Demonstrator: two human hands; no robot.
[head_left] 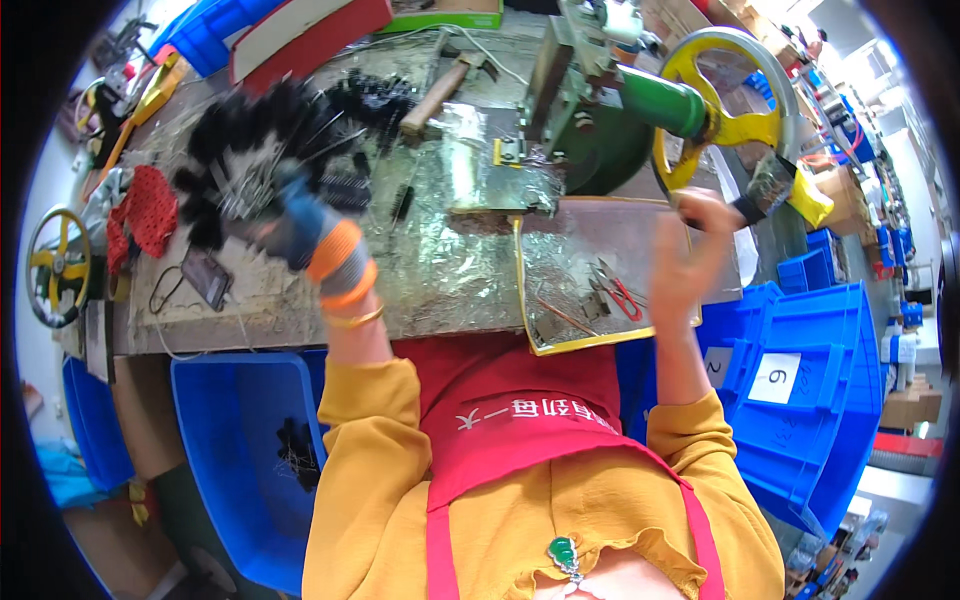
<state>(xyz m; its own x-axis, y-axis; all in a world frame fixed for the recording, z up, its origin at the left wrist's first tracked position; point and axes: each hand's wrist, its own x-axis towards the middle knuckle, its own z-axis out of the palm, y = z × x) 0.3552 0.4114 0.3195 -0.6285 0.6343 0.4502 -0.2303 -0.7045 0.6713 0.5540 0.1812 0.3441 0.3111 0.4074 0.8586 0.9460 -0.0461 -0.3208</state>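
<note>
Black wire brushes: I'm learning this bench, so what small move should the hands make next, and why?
Probably lower the left hand so its bundle of black wire brushes joins the pile on the foil-covered bench. The gloved hand holds them raised and blurred, while the right hand grips the yellow handwheel.

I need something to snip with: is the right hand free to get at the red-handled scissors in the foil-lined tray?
Probably not at once: the right hand grips the yellow handwheel. Once released, the red-handled scissors lie uncovered in the foil-lined tray just below it, with nothing between.
</note>
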